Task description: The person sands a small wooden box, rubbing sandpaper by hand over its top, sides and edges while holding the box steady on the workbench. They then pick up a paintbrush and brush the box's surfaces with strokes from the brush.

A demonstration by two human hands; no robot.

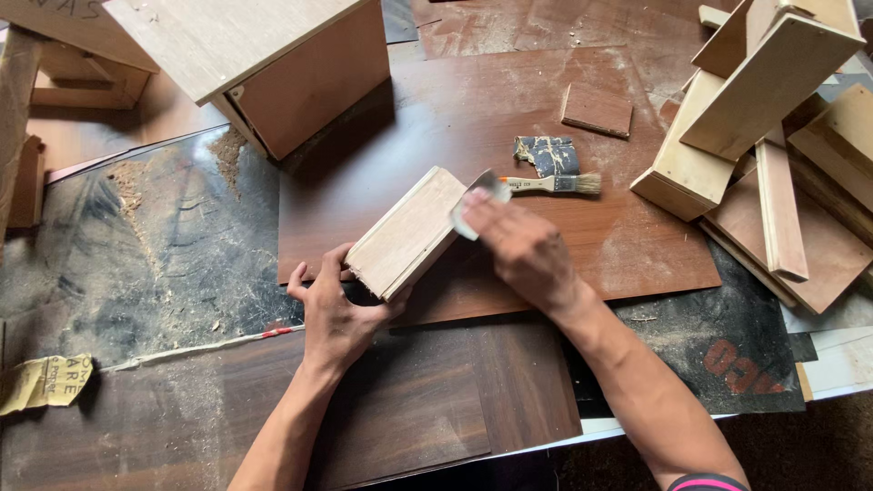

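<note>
Fingers of my left hand (338, 314) are clamping the wooden block (407, 232) tilted on the brown board (509, 136) for steadiness, while my right hand (523, 250) is pressing folded sandpaper (475, 202) against its end.

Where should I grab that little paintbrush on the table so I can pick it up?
Grab the paintbrush by its pale wooden handle, coming from above. It lies flat, bristles pointing right, and the handle end sits just by the right hand, so pinch mid-handle.
</note>
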